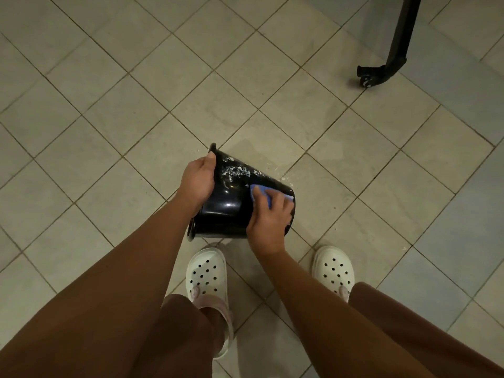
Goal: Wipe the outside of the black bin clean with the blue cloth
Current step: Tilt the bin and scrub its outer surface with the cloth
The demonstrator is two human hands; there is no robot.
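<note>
Head view

1. Black bin (231,203): lies tipped on its side in front of the person, just ahead of the feet, with the open rim to the left and the base to the right. Tipped like this, its side wall faces up where a hand can reach it. Whether it touches the floor cannot be told.
2. Left hand (197,181): its grip is curled over the rim at the mouth, thumb on the outer wall. It probably serves to hold the bin steady against the wiping.
3. Blue cloth (261,193): folded small and lying on the upper wall near the base, partly under the fingers.
4. Right hand (268,222): its grip is spread, with fingers laid over the cloth and pressing it flat on the wall, not pinching it.
5. White smears (237,169): a patch on the wall between rim and cloth, not yet wiped. The task looks partly done.
6. Tiled floor (109,118): pale square tiles, with a few white specks near the base of the bin.
7. White clogs (206,276): one on each foot, set apart behind the bin.
8. Black stand leg (392,58): ends in a wheel and stands well apart at the upper right.
</note>
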